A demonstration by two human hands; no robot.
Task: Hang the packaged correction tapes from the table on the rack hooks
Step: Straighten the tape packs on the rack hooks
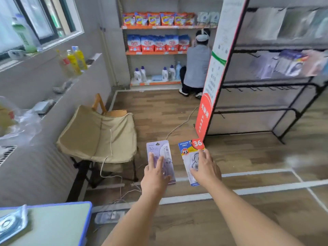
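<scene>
- Two packaged correction tapes are held up in the air over the wooden floor (159, 110), one in each hand: a purple pack (158, 151) and a blue pack (190, 150) with a red "36" corner.
- One more pack (12, 223), blue and clear, lies on the green tabletop (58, 222) at the lower left, near its left edge.
- The left hand (156, 176) holds the purple pack with its fingers (160, 161) laid almost straight up the front face; the thumb is hidden behind the card, so how firmly it pinches cannot be told.
- The right hand (204, 168) holds the blue pack with its fingers slightly spread over the clear bubble in the lower half; its thumb is also out of sight.
- Both packs stand roughly upright, long axis up and down, printed fronts toward the camera, hang-hole ends on top. The purple one leans a little left at the top; so does the blue one.
- The two packs sit side by side, apart, not touching.
- The black rack (266, 84) stands to the right, well beyond the hands, with several rows of hooks; blurred packets (291, 63) hang on its upper rows.
- A folding chair (99, 134) with tan cloth stands left of the hands.
- One person (195, 64) crouches at the far shelves (159, 27).
</scene>
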